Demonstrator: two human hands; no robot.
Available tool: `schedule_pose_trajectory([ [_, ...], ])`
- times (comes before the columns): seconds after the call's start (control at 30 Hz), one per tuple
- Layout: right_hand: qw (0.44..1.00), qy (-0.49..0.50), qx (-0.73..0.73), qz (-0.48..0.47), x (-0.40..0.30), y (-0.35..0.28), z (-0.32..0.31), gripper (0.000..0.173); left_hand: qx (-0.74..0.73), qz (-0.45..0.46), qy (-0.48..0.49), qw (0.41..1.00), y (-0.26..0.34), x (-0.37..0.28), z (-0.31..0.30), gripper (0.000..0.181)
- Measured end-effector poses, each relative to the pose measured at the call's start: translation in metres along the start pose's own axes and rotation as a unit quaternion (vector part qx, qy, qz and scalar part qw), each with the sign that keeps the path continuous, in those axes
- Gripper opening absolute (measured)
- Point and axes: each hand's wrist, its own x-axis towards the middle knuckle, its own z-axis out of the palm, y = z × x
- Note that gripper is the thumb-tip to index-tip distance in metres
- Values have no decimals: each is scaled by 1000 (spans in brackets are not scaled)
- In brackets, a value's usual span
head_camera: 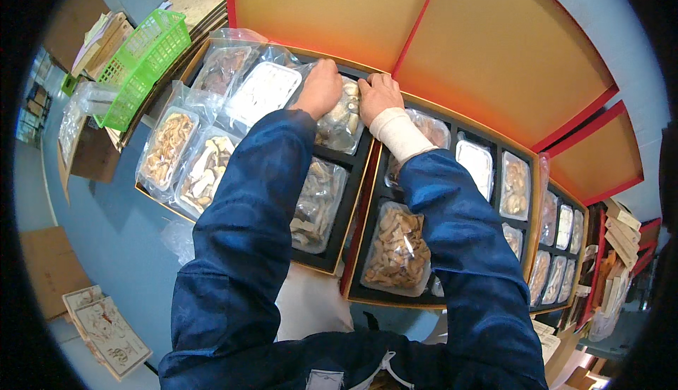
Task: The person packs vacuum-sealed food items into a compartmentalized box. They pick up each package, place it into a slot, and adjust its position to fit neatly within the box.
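My left hand is curled over the far left corner of a clear-wrapped pack of pale-capped mushrooms, its fingers on the plastic film. The pack lies in a black compartment of a gold-edged gift box. My right hand rests at the pack's far right corner, over the box rim; its fingertips are partly hidden. Left of my left hand lies a white pack in loose film. Nearer to me are packs of sliced mushrooms, dried mushroom strips and grey-brown dried pieces.
A second gift box adjoins on the right, with a brown mushroom pack in it; a third stands beyond. Raised gold lids with red edges stand behind. A green plastic basket and cardboard are at left.
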Motion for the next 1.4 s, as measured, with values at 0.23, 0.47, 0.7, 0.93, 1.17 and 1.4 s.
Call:
schedule_pose_trajectory([
  [0.23,998,-36,-56,-17,0,-3,4,34,80,90,68,990,19,-48,10,42],
  [0.47,993,-120,-15,-10,7,-8,2,41,100,17,-70,992,21,-44,0,55],
  [0.7,973,-12,229,2,-31,-4,-5,60,-137,31,15,990,78,-160,-118,51],
  [0.93,924,-134,351,-71,-170,-76,-108,50,-181,-361,284,870,-20,-341,-220,53],
  [1.17,944,-167,257,-119,-235,-145,-139,40,-682,-463,121,553,-69,-344,-189,66],
  [1.4,931,-110,348,-18,-253,-151,-134,52,-659,-479,145,561,-79,-319,-173,56],
])
